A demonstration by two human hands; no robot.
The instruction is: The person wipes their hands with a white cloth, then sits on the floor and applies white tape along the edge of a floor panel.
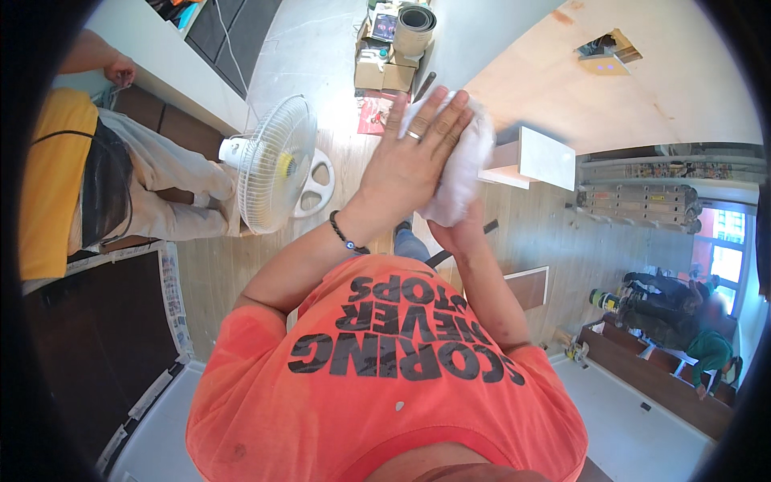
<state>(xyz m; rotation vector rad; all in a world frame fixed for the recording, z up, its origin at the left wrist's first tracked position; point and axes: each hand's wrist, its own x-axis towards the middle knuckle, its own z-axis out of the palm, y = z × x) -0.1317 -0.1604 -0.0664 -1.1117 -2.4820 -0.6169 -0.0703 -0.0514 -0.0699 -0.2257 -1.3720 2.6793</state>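
Pressing: the step in hand, by appearance a wad of soft material squeezed or wiped between two palms.
Cloth: white, bunched, raised in front of the chest between the hands (a rag, by its look); best kept in an even pad, with no loose corner hanging out.
Left hand: opened nearly flat, fingers long and slightly apart, laid over the near side of the cloth without curling round it; good practice spreads the pressure over palm and fingers alike.
Right hand: mostly behind the cloth, heel and wrist showing; how far its fingers close cannot be told. It should back the cloth squarely, so that the wad does not slide out sideways.
Ring: on a left finger, a likely snag for loose threads; a lighter touch there would serve.
Bracelet: dark beads at the left wrist, clear of the cloth and best kept so.
Fan: white, caged, left of the hands and apart from them (whether it runs cannot be judged); the cloth is better worked away from its grille.
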